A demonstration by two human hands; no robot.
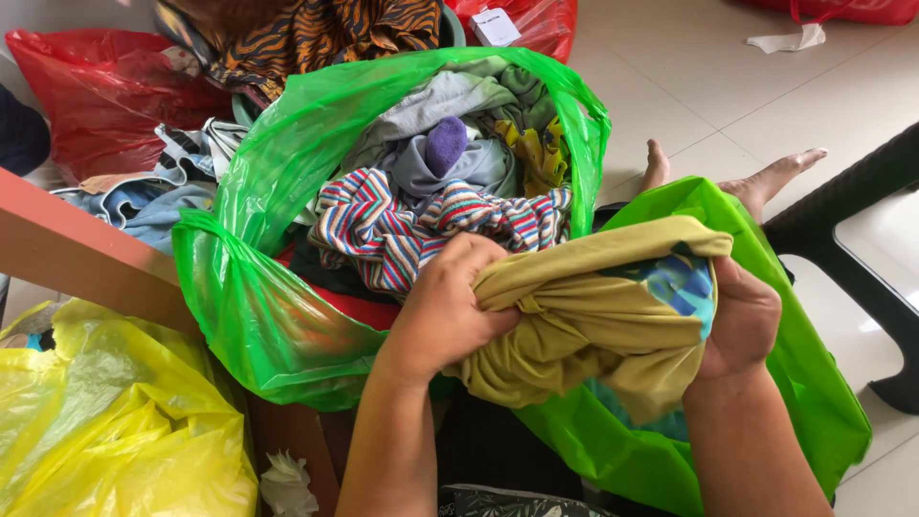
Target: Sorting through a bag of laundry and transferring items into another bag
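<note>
A bundled mustard-yellow garment (584,316) with a patch of blue-green print showing at its right end sits between the person's two hands, held up just in front of them and partly over the mouth of a green plastic bag (804,383) that lies low on the right. The left hand (450,306) grips the left end of the bundle, its fingers (479,263) curled tight into the folds. The right hand (742,321) clasps the right end, fingers wrapped round the cloth and mostly hidden behind it.

Just beyond the hands stands a second, larger green plastic bag (268,306), open at the top and stuffed with clothes: a striped garment (402,230) in red, blue and white lies nearest the left hand, with grey cloth and a purple sock (445,144) above it. A bare foot (766,182) rests on the tiled floor (689,86) past the right bag. To the left, a yellow plastic bag (115,421) slumps beside a reddish-brown wooden edge (77,249), and a red plastic bag (86,96) sits further back near a tiger-patterned cloth (325,33).
</note>
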